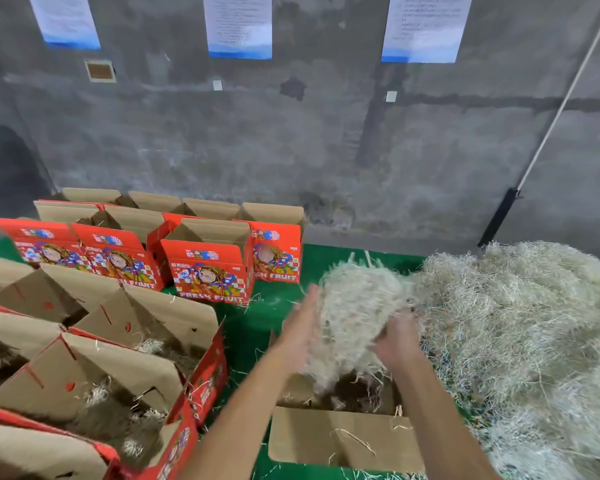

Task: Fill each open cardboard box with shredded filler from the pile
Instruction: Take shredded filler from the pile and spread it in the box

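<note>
A clump of shredded filler (355, 306) is held between the two hands — the left hand (300, 332) pressed flat against its side with fingers straight, the right hand (397, 337) curled under it — directly above the open cardboard box (343, 434) beside the pile (534, 323). The clump should be lowered well inside before release — loose strands are easily shed onto the green tabletop (253, 327).

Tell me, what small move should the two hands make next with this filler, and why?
Probably lower the clump of shredded filler straight down into the open cardboard box. The left hand and right hand hold it between them right above the box's opening, which looks only partly filled.
</note>
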`<state>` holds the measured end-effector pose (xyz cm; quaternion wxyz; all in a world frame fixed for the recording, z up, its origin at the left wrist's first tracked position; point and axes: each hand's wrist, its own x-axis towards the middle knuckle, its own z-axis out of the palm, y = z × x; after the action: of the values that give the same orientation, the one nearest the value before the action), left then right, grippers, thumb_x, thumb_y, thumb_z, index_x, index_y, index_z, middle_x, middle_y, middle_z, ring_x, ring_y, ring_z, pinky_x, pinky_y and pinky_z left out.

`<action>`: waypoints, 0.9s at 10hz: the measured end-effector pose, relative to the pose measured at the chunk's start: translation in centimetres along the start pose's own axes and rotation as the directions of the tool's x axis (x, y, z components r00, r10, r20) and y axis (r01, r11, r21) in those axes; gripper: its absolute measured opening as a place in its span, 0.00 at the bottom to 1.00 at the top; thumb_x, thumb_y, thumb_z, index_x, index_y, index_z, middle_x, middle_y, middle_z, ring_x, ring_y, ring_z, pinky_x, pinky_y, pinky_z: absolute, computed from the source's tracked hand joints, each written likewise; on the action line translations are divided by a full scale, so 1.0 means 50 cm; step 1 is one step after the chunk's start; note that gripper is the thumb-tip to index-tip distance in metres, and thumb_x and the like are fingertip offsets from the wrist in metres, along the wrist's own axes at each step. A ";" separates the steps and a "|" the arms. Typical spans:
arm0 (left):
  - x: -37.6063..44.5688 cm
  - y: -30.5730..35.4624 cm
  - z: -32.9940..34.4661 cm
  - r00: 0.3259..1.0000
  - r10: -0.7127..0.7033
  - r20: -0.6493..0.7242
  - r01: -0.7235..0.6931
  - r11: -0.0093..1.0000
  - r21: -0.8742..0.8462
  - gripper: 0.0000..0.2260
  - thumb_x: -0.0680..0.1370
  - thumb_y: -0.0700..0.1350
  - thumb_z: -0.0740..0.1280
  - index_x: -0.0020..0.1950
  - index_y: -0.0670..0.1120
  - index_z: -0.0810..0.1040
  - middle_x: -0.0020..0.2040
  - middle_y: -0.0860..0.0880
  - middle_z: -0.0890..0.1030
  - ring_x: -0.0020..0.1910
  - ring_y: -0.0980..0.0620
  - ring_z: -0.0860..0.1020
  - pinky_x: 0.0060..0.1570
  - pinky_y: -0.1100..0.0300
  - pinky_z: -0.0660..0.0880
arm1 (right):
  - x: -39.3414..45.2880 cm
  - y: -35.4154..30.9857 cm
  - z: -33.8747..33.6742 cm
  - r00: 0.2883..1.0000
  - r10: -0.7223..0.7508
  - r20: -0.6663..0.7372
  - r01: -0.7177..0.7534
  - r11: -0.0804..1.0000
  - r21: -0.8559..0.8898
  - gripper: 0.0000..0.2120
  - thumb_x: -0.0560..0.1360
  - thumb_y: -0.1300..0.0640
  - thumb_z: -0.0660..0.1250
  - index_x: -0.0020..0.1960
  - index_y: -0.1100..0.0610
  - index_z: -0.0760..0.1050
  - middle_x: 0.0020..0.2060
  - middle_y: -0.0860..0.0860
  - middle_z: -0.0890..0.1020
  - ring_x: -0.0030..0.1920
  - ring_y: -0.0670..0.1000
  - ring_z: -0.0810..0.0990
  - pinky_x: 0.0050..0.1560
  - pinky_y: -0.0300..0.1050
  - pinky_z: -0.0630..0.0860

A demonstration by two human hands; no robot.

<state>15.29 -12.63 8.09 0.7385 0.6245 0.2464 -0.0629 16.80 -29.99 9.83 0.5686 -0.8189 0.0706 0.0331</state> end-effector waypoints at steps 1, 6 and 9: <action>-0.009 -0.054 0.069 0.994 -0.092 -0.058 0.096 0.993 0.074 0.31 0.82 0.60 0.55 0.79 0.44 0.56 0.75 0.44 0.64 0.75 0.43 0.63 0.75 0.49 0.56 | -0.024 -0.025 0.047 0.997 -0.052 0.057 0.041 0.984 0.173 0.05 0.83 0.58 0.60 0.50 0.57 0.74 0.38 0.47 0.76 0.33 0.43 0.74 0.33 0.41 0.74; -0.009 -0.031 0.027 0.990 0.103 0.097 -0.100 0.994 -0.033 0.22 0.85 0.49 0.56 0.78 0.46 0.61 0.75 0.41 0.67 0.57 0.60 0.79 0.48 0.75 0.75 | -0.027 0.023 0.085 0.997 0.010 0.072 -0.018 0.994 0.110 0.33 0.78 0.34 0.60 0.76 0.52 0.64 0.60 0.53 0.80 0.52 0.41 0.81 0.54 0.55 0.80; -0.002 -0.032 -0.117 0.911 0.171 -0.376 -0.189 0.982 -0.012 0.19 0.76 0.65 0.64 0.37 0.51 0.70 0.38 0.49 0.74 0.30 0.53 0.69 0.34 0.58 0.71 | 0.035 0.068 -0.056 0.964 0.226 -0.138 -0.125 0.849 0.514 0.24 0.82 0.43 0.61 0.72 0.56 0.65 0.57 0.56 0.74 0.51 0.53 0.77 0.54 0.53 0.79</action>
<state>12.91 -7.39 6.13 0.6954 0.6272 0.3253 0.1314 17.96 -33.94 7.41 0.7464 -0.6325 0.2063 -0.0140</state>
